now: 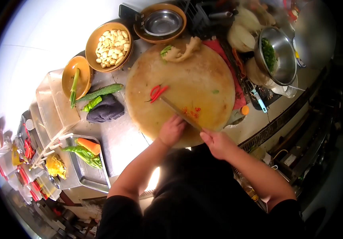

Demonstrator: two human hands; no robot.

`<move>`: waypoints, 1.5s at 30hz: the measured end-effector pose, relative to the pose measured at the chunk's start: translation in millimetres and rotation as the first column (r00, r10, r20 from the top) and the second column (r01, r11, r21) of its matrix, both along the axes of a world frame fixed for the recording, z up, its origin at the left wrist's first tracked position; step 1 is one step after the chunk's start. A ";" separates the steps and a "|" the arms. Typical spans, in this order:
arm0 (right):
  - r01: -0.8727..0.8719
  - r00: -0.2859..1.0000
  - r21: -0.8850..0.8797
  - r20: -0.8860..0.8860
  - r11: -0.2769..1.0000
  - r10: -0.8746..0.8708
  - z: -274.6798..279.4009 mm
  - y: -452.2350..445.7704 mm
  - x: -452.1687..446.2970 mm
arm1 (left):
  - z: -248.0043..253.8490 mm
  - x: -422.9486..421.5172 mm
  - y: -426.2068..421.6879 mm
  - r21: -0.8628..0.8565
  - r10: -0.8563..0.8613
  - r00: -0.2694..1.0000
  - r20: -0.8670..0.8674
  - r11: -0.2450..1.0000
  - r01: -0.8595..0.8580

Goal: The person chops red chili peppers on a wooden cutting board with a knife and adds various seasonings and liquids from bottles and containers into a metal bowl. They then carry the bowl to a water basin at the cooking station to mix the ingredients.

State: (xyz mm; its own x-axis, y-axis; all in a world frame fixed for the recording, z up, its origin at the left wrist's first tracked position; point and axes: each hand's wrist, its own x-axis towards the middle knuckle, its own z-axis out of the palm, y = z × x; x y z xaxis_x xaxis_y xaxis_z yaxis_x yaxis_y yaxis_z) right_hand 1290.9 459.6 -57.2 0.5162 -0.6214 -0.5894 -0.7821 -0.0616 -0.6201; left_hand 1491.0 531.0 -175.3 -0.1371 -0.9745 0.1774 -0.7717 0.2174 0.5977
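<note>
A cleaver [181, 113] is held above the round wooden chopping board [147, 75], its blade slanting up to the left. My right hand [215, 142] is wrapped round its handle at the board's near edge. Beside the blade, my left hand [172, 129] is low on the board with its fingers bunched against the near side of the blade; whatever is under them is hidden. Chopped red chilli [193, 113] lies just beyond the blade. Whole red chillies [156, 93] rest near the blade's far end. Ginger [183, 51] sits at the board's far edge.
Bowls of peeled garlic [111, 47] and scallion [74, 85] stand at the upper left. A cucumber [101, 91] and dark cloth [105, 109] lie left of the board. A metal tray [84, 177] holds carrot and green peppers. At right are a peeler [258, 97] and metal bowl [286, 59].
</note>
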 end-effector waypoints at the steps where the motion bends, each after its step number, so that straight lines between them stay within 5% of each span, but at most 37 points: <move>1: 0.003 1.000 -0.001 -0.001 1.000 -0.003 1.9 -1.7 -2.3 | 1.8 -1.6 -0.2 -0.017 -0.017 1.000 -0.015 1.000 0.016; 3: 0.070 0.994 0.137 0.071 0.988 -0.080 8.8 -12.5 -10.0 | 2.6 -2.0 -4.2 -0.043 -0.023 1.000 -0.013 0.999 0.022; 9: 0.030 0.999 0.139 -0.041 0.990 -0.025 46.8 6.9 -31.3 | -6.7 -1.3 -0.4 -0.076 -0.007 1.000 0.020 0.997 0.008; 13: 0.017 0.996 0.116 -0.088 0.993 -0.006 14.3 -1.9 -6.1 | -2.2 -1.3 1.2 -0.010 -0.002 0.999 -0.034 1.000 0.002; 19: 0.030 0.994 0.152 0.100 0.988 -0.046 8.3 -18.9 -7.4 | -0.8 -1.9 1.0 -0.086 -0.023 0.999 -0.033 0.996 0.021; 21: 0.030 0.998 0.049 0.056 0.998 -0.033 23.5 -3.2 -20.3 | 2.2 -1.8 2.0 -0.092 -0.015 0.999 -0.045 0.996 0.010; 28: -0.012 0.997 0.114 -0.071 0.993 0.020 19.8 5.7 -5.9 | -6.9 -3.6 9.3 -0.022 0.034 0.999 -0.029 0.999 -0.034; 33: -0.006 0.995 0.172 0.098 0.985 -0.011 4.7 -15.0 2.3 | -1.1 -3.1 8.5 -0.071 0.018 0.999 -0.033 0.997 -0.021; 39: 0.012 0.998 0.165 -0.065 0.986 -0.002 44.7 8.9 -19.1 | -2.1 0.0 8.3 -0.100 0.012 1.000 -0.006 0.995 -0.013; 45: -0.047 0.999 0.022 0.027 0.999 0.047 1.5 0.6 14.1 | -2.3 -0.3 9.3 -0.065 0.031 1.000 -0.003 0.997 -0.031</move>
